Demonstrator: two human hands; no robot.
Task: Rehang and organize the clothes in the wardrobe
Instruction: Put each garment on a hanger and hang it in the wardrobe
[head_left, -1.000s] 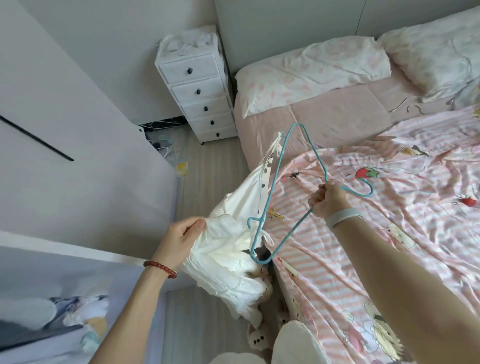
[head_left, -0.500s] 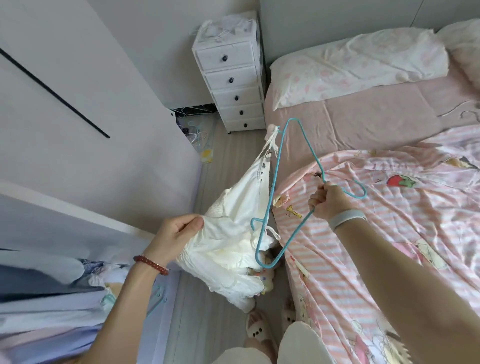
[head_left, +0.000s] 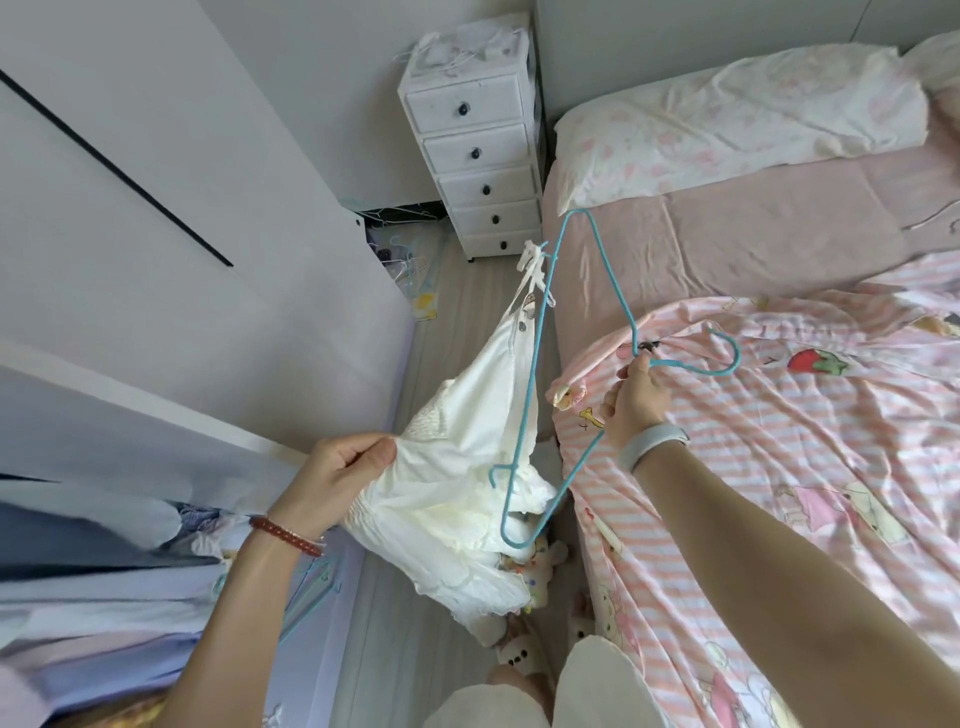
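A white strappy garment (head_left: 457, 467) hangs from a teal wire hanger (head_left: 608, 275), one tied strap looped over the hanger's far shoulder. My right hand (head_left: 636, 400) grips the hanger just below its hook, over the bed's edge. My left hand (head_left: 340, 478) pinches the bunched edge of the garment and holds it out to the left. The garment's lower part droops toward the floor. At the lower left, hung clothes (head_left: 104, 587) show inside the open wardrobe, with the white wardrobe door (head_left: 182, 249) above them.
A white drawer unit (head_left: 480, 156) stands against the far wall beside the bed (head_left: 753, 249). A pink striped quilt (head_left: 805, 441) covers the near bed. Spare hangers (head_left: 410, 265) lie on the floor by the wardrobe. My slippers (head_left: 519, 654) show below.
The view has swung further left, bringing more of the wardrobe's hung clothes into sight. Both hands keep the same hold on the hanger and garment.
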